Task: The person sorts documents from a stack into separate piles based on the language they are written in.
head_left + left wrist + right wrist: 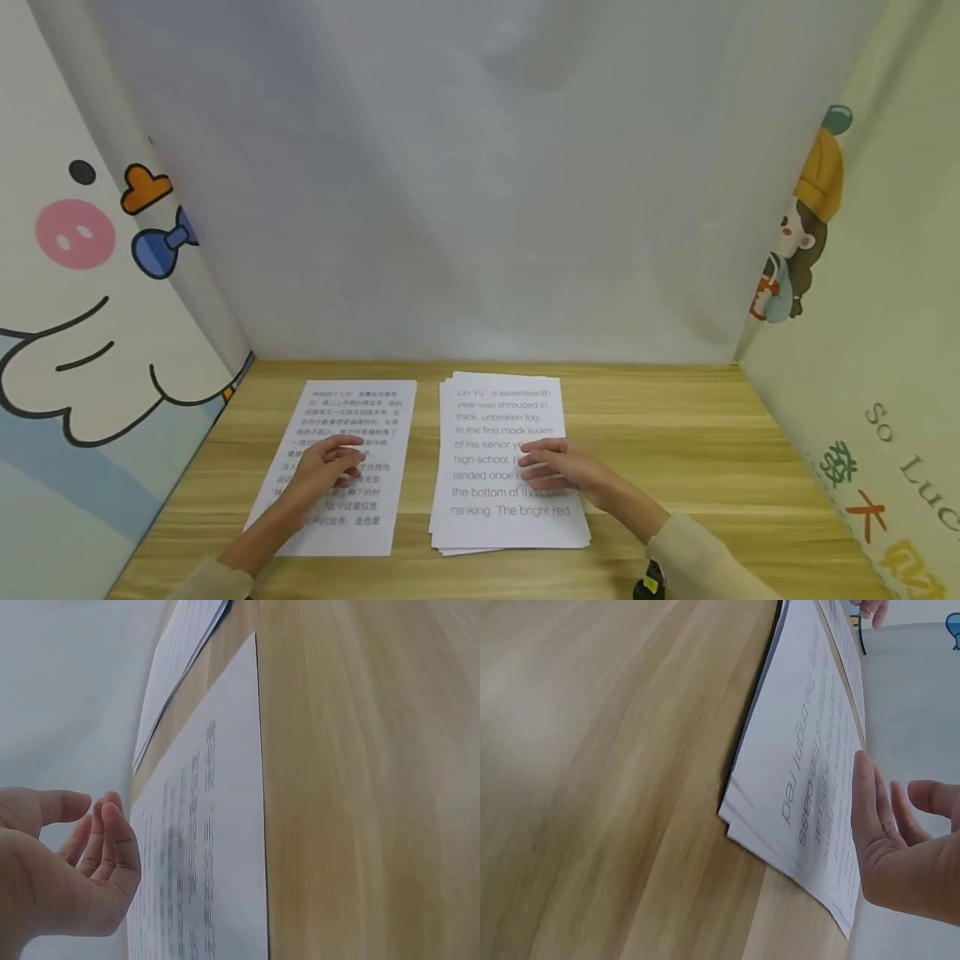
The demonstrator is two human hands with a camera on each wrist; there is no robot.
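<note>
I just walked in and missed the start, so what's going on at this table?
A person's left hand hovers above the paper printed in Chinese, and their right hand above the stack printed in large English text. Neither hand is holding anything. The two lie side by side on the wood-grained table, with a gap between them, and the English stack's edges are slightly uneven.

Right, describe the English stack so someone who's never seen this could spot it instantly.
On the wooden table, find the right hand. Beneath it lies the English stack, white sheets with uneven edges. Unlike the Chinese pages to its left, it bears Latin lettering, starting "Lin Yu".
</note>
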